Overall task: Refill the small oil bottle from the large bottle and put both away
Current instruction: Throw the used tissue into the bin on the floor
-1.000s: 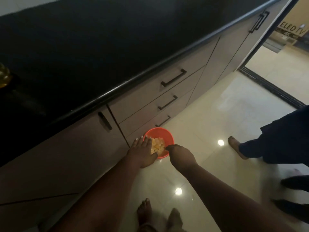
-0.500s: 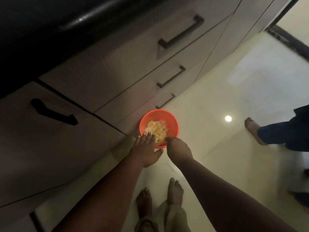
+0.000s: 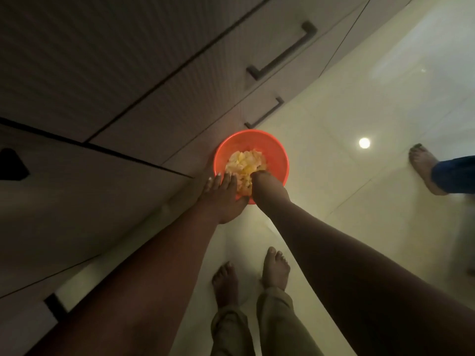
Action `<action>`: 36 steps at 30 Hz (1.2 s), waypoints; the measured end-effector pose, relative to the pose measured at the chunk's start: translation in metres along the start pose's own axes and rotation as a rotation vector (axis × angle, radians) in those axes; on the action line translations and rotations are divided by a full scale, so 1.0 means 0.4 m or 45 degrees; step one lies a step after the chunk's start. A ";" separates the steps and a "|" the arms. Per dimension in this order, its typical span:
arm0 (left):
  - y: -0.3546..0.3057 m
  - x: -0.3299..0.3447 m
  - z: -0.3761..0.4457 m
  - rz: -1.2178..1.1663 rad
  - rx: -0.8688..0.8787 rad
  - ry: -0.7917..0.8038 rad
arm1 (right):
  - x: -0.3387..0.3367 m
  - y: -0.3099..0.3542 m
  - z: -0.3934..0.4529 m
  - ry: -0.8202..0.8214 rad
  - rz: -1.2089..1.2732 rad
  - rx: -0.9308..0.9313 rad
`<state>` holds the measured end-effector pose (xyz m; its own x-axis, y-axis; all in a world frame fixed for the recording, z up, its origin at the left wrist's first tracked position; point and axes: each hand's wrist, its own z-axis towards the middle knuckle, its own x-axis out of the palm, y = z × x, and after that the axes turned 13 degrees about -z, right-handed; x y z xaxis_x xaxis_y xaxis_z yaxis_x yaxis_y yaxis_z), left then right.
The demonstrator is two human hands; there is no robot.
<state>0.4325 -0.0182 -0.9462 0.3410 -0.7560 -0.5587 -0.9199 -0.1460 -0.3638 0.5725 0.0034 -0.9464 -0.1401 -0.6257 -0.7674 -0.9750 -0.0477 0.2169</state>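
Oil bottles, small and large, are not seen; progress cannot be judged. Round orange plastic bowl (image 3: 270, 152) of yellow scraps is touched by straight left fingers (image 3: 226, 179); right hand (image 3: 267, 191) fingers are hidden, grip unclear.

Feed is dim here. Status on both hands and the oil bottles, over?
Left hand open, fingers flat over orange bowl rim. Right hand reaches into the yellow scraps, grip hidden. No oil bottles in view. Bystander's foot to the right.

Right hand (image 3: 267, 188) now down inside bowl (image 3: 272, 150).
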 end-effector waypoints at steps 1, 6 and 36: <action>0.006 0.004 0.011 0.008 0.000 0.006 | 0.013 0.001 0.011 0.035 -0.002 -0.012; 0.026 0.014 0.021 0.019 -0.027 0.025 | 0.059 0.002 -0.004 0.238 -0.159 -0.057; 0.102 -0.172 -0.536 -0.196 -0.161 -0.246 | -0.178 0.263 -0.394 0.152 -0.664 -0.368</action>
<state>0.3302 -0.1088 -0.7628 0.4979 -0.5848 -0.6405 -0.8673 -0.3375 -0.3660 0.5071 -0.0796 -0.7740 0.3803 -0.5452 -0.7471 -0.8211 -0.5707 -0.0015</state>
